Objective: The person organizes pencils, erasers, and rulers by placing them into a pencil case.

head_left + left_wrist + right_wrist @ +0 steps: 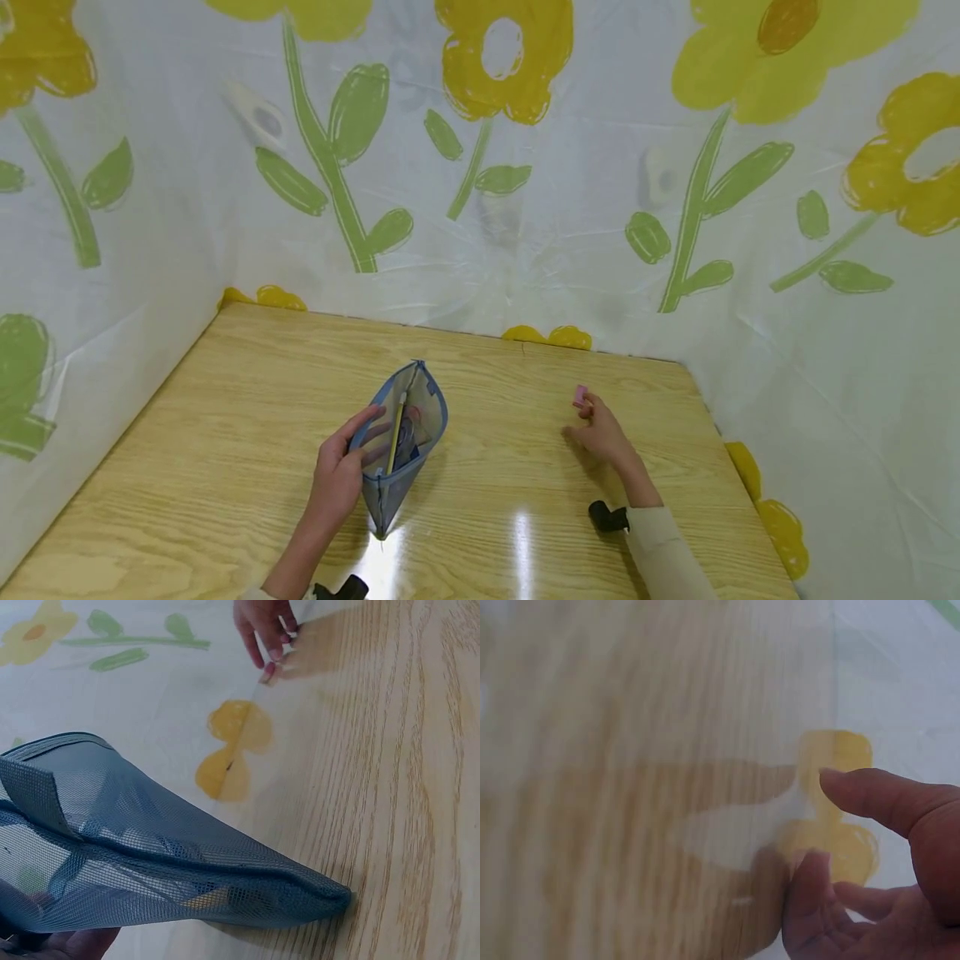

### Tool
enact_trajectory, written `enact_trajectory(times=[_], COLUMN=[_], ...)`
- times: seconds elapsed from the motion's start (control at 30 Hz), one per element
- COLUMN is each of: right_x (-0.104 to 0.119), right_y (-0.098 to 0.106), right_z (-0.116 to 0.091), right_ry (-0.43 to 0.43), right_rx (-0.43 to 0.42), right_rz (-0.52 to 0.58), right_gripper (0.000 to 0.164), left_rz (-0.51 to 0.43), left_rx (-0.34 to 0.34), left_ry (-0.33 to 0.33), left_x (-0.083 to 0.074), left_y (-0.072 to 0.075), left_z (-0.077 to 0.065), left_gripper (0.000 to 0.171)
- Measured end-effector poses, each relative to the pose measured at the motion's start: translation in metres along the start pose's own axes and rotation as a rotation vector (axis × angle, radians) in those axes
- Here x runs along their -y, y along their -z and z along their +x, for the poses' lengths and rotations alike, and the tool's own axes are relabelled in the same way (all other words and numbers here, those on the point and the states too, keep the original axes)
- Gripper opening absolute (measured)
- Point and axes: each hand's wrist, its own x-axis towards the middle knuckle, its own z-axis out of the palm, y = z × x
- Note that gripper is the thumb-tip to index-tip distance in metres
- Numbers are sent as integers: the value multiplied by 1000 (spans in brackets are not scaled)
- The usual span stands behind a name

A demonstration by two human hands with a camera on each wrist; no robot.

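My left hand [341,479] grips a blue mesh zip pencil pouch [397,493] by its left side. The pouch stands with its mouth spread open, and inside lie a yellow pencil [396,433] and a dark, rounded item [406,440]. In the left wrist view, the mesh pouch [172,847] fills the lower left, with the left hand [82,943] partly hidden below it. Over the table to the right, my right hand [602,433] has its fingertips at a small pink eraser [580,396]. Its thumb [855,791] is spread away from the fingers [810,889].
A wooden table [262,400] lies beneath both hands. White cloth [510,267] printed with yellow flowers and green leaves borders its back and sides. Black wrist-camera mounts [607,517] sit at both wrists.
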Motion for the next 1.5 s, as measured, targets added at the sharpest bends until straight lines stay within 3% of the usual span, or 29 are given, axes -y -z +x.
enact_trajectory(times=[0.4, 0.9, 1.2, 1.5], right_x=[-7, -3, -3, -3], right_y=[10, 19, 19, 18], right_z=[19, 33, 39, 42], right_ry=[-24, -35, -28, -10], right_rx=[1, 57, 37, 15], right_rz=[-45, -39, -89, -112], right_gripper=[89, 67, 52, 47], left_rz=[0, -23, -25, -25], left_rx=[12, 10, 10, 12], left_ry=[6, 6, 3, -7], left_x=[-1, 3, 3, 2], left_y=[0, 1, 0, -1], left_z=[-1, 1, 3, 4], left_gripper=[63, 64, 64, 64])
